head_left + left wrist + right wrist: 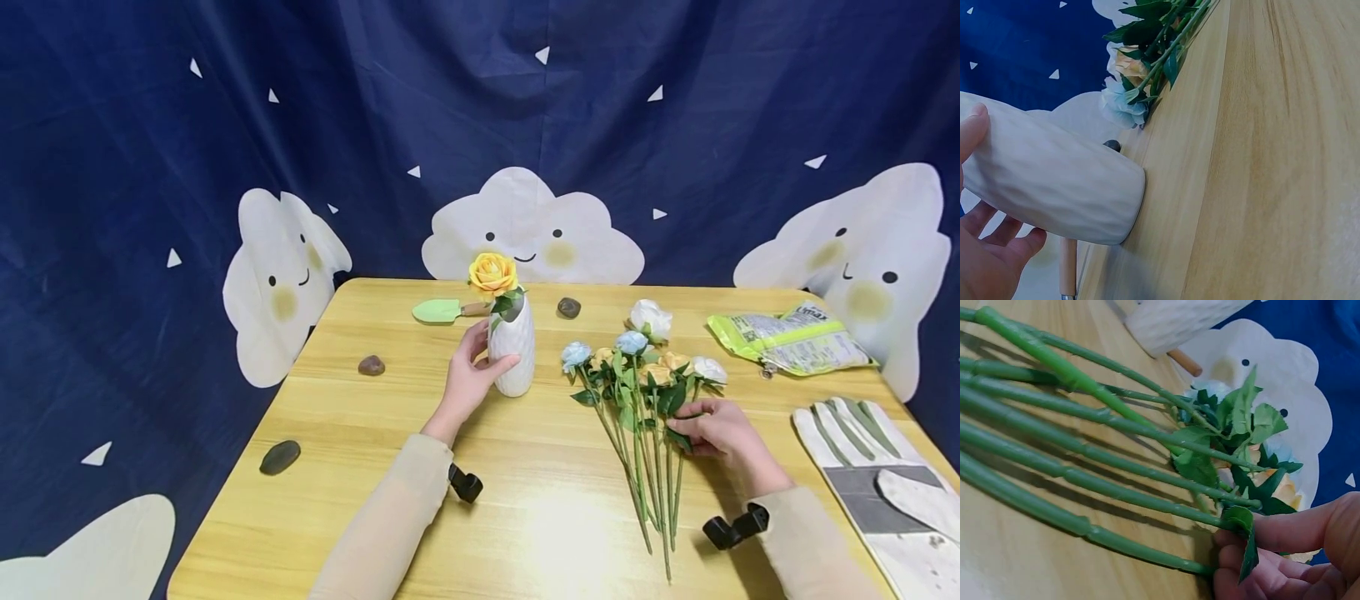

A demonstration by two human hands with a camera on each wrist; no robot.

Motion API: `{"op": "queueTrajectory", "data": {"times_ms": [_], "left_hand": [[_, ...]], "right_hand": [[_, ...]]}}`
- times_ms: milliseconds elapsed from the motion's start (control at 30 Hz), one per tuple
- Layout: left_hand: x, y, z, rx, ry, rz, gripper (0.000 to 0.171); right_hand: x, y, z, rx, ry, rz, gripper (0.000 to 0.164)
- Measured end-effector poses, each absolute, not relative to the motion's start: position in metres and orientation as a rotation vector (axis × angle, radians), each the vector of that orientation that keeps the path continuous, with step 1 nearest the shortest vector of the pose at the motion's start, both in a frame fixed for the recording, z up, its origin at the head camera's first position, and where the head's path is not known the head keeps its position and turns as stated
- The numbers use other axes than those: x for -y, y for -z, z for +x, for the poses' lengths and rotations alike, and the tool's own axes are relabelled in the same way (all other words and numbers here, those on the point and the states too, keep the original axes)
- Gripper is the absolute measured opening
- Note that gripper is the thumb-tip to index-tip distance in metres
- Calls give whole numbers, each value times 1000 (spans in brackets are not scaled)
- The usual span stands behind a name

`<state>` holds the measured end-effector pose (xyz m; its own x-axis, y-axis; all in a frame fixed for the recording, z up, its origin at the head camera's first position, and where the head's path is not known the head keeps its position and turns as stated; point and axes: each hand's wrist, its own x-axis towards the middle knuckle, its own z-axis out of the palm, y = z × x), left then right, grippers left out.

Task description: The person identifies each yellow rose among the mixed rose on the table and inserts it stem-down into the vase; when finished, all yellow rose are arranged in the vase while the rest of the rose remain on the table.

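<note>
A white textured vase (516,360) stands upright on the table, with one yellow rose (492,275) in its mouth. My left hand (471,377) grips the vase from its left side, thumb across the front; in the left wrist view the fingers curl round the white wall (1054,175). To the right lies a bunch of artificial flowers with white, light blue and pale orange heads, their green stems (652,483) toward me. At the bunch's right side, my right hand (722,429) pinches a flower stem just by a green leaf (1244,540).
Behind the vase lies a green trowel (437,311). Dark stones sit at the left, including an oval one (280,457), and another stone (568,307) lies at the back. A green-and-white bag (795,337) and work gloves (877,492) occupy the right side.
</note>
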<state>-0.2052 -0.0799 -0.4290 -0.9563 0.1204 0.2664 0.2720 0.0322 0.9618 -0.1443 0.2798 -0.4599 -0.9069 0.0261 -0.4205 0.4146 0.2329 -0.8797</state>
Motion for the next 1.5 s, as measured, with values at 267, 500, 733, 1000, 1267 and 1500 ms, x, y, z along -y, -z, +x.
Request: {"op": "queueTrajectory", "data": {"times_ms": [267,500,733,1000,1267,1500], "left_hand": [[79,428,-205,2174,2063,-423,61],[79,429,-205,2172,2035,-436,61],[80,429,-204,2178,2020,-447,60],[79,428,-204,2167,2035,-450,59],[79,428,-203,2175,2019,-445,60],[80,429,-204,2192,2017,-438,60]], "right_hand": [[-285,461,-138,-2131,1806,430,12],[-295,458,-132,-2058,1930,445,10],[-305,456,-129,-1903,2072,428,10],[-318,443,-123,-1828,2188,400,15],[-338,432,-119,-1841,2316,335,19],[-342,412,-121,-1763,2516,242,21]]}}
